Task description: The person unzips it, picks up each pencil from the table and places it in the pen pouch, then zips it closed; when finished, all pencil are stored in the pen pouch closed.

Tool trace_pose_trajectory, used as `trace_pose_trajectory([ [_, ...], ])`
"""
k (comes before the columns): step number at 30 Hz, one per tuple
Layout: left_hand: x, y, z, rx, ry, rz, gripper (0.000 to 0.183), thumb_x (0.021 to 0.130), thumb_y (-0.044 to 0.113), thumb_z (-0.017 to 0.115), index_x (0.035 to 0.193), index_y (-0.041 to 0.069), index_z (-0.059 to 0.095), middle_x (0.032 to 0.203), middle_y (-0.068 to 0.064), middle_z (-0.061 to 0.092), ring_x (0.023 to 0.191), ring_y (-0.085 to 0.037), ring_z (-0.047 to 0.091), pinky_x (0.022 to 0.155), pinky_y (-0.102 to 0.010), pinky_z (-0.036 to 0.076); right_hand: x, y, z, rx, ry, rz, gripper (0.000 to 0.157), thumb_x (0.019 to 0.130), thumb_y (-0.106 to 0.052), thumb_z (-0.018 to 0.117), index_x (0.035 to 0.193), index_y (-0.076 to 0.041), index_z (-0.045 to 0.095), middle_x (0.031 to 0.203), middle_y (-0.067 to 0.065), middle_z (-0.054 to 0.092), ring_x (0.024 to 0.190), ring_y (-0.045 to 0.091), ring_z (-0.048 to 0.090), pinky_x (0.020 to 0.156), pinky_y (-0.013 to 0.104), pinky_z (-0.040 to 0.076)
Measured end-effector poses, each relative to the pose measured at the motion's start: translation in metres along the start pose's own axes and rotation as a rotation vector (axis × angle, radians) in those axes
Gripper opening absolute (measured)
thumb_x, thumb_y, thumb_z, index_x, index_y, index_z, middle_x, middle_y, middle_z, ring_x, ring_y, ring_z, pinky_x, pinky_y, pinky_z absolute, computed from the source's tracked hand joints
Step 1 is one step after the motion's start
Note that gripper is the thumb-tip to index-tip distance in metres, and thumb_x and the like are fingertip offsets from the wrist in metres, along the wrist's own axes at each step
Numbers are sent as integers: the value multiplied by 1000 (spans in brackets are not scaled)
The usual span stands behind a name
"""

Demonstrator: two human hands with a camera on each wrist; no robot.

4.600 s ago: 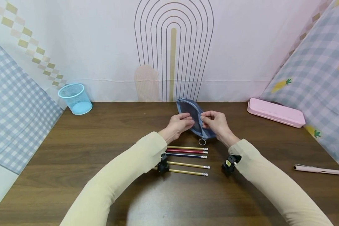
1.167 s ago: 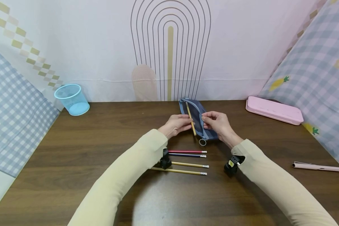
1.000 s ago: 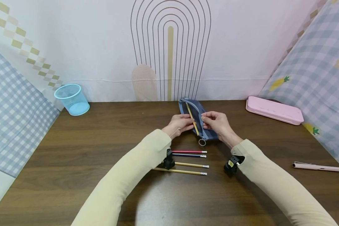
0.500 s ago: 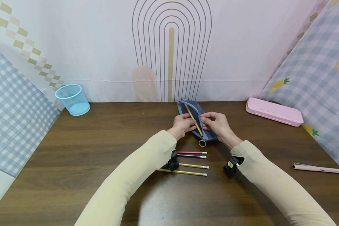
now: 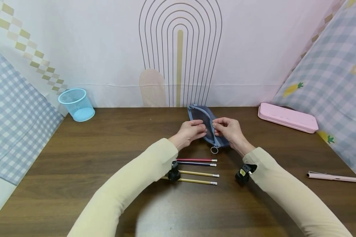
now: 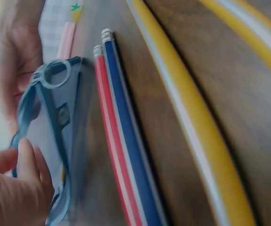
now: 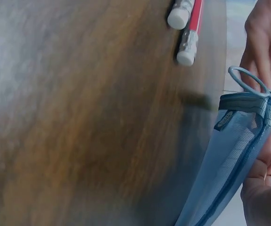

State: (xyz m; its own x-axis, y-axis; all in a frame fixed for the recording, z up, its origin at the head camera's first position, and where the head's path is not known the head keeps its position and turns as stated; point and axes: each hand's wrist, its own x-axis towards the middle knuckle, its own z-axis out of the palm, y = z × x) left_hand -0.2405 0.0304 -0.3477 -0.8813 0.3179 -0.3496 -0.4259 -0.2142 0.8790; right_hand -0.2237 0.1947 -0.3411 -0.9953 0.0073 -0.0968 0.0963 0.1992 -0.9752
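A blue mesh zip pouch [image 5: 221,141] with a ring pull lies at the back middle of the table, its mouth unzipped. My right hand [image 5: 232,131] pinches the pouch's right edge between thumb and fingers. At the left side of the opening is my left hand [image 5: 190,132], fingers extended, holding nothing visible. A small yellow bit of a pencil [image 6: 63,175] shows inside the pouch in the left wrist view. In front of the pouch lie a red pencil [image 5: 197,160], a dark blue pencil [image 5: 195,164] and two gold pencils [image 5: 198,173], partly hidden by my left wrist.
A light blue mesh pen cup [image 5: 77,104] stands at the back left. A pink case [image 5: 287,117] lies at the back right, and a pale pink pen [image 5: 333,177] at the right. Fabric backdrops [image 5: 106,49] border the table.
My left hand took a gold pencil from the row, lowered it into the pouch and let go; it has since drawn slightly left. The right hand stays on the pouch edge.
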Motion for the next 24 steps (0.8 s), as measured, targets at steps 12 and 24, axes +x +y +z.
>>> trace_pose_trajectory([
  [12,-38,9,-64,671,-437,-89,34,91,3,60,124,-5,57,112,-15,66,89,-10,62,85,-30,55,1,2,-5,19,6,-11,29,93,-5,57,116,13,54,69,-6,56,59,1,55,58,14,53],
  [24,-45,-1,-82,884,-500,56,30,83,-1,68,111,-7,64,101,-14,70,85,-6,64,77,-18,52,0,3,-5,34,9,-3,28,92,-4,58,115,12,54,70,-5,56,59,2,56,57,14,53],
])
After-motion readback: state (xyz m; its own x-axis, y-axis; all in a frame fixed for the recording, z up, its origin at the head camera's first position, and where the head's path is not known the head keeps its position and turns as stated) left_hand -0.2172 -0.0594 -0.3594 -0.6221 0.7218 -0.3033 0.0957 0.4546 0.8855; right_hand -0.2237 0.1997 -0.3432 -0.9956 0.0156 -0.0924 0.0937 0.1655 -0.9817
